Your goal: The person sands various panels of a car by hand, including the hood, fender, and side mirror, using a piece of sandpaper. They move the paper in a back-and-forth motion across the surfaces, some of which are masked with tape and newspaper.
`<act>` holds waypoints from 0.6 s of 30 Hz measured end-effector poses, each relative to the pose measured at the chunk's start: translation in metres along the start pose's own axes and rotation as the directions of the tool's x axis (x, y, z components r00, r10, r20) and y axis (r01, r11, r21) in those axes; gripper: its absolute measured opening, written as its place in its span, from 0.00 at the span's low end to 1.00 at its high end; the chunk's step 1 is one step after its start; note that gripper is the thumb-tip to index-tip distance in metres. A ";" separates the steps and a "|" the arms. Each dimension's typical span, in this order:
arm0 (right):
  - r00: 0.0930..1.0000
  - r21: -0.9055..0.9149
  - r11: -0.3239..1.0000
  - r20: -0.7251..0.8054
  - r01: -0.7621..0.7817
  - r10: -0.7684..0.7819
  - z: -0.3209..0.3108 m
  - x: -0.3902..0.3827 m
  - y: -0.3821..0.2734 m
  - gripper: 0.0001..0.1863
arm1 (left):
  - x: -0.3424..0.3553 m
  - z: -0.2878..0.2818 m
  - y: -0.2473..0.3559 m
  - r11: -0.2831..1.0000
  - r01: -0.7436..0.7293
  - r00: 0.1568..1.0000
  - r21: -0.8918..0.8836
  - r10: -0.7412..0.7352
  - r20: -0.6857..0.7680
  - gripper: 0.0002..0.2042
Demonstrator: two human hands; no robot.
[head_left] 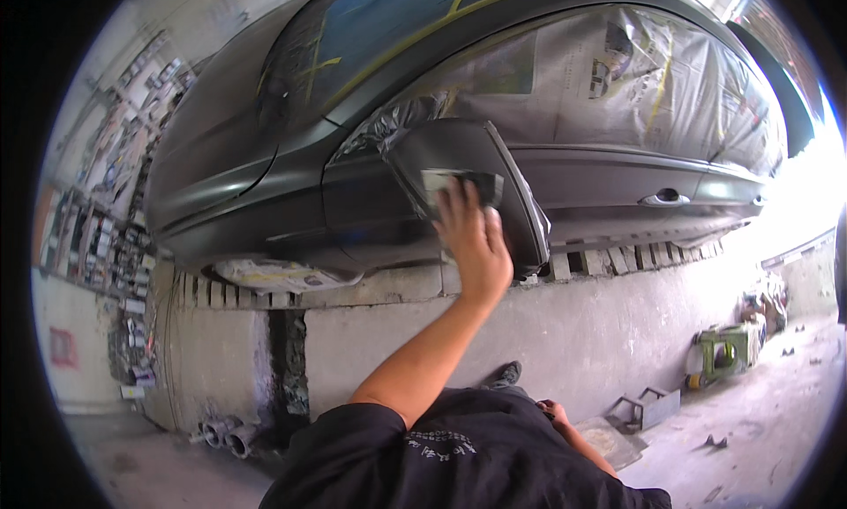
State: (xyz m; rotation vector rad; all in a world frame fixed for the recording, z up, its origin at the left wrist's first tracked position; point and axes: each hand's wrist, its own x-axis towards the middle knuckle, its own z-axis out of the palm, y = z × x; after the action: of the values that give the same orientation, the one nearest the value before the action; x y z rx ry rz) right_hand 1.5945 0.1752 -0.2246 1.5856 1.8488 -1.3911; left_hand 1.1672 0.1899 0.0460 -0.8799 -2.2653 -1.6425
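Observation:
My left hand (pixel 472 240) reaches up to the dark grey side mirror (pixel 441 145) of a car. Its fingers press a piece of sandpaper (pixel 490 188), dark with a pale end, onto the mirror's housing. Much of the sheet lies hidden under the fingers. Crumpled plastic film (pixel 401 121) is wrapped about the mirror's base. Low by my waist, my right hand (pixel 553 412) has its fingers curled; a small dark thing may be in them, too small to make out.
The car's side windows are masked with newspaper and plastic film (pixel 644 86); the windscreen (pixel 379 24) carries blue film and yellow tape. Below the car is a slatted concrete ledge (pixel 397 288). Pipes (pixel 231 434), a green machine (pixel 723 355) and a metal frame (pixel 648 407) stand on the floor.

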 end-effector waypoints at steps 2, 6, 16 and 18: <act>0.996 -0.050 0.995 0.027 0.082 -0.081 -0.024 0.012 0.015 0.18 | -0.030 0.012 0.021 0.998 -0.029 0.999 0.052 0.027 0.037 0.25; 0.902 -0.384 0.816 0.196 0.432 -0.385 -0.083 0.047 0.036 0.11 | -0.087 0.040 0.064 0.992 -0.068 0.990 -0.108 0.080 0.115 0.24; 0.766 -0.735 0.236 0.564 0.636 -0.308 -0.166 0.115 0.112 0.06 | -0.183 -0.044 0.024 -0.174 0.381 0.479 -0.908 -0.803 0.355 0.21; 0.748 -0.697 0.289 0.553 0.657 -0.367 -0.171 0.123 0.127 0.05 | -0.169 -0.066 -0.034 0.063 0.333 0.403 -0.941 -0.911 0.082 0.19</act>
State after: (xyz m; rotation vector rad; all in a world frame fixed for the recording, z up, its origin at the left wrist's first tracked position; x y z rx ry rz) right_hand 1.7234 0.3719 -0.2953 0.1948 2.3715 -0.5084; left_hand 1.2718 0.0649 -0.0402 0.9005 -1.1666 -3.0399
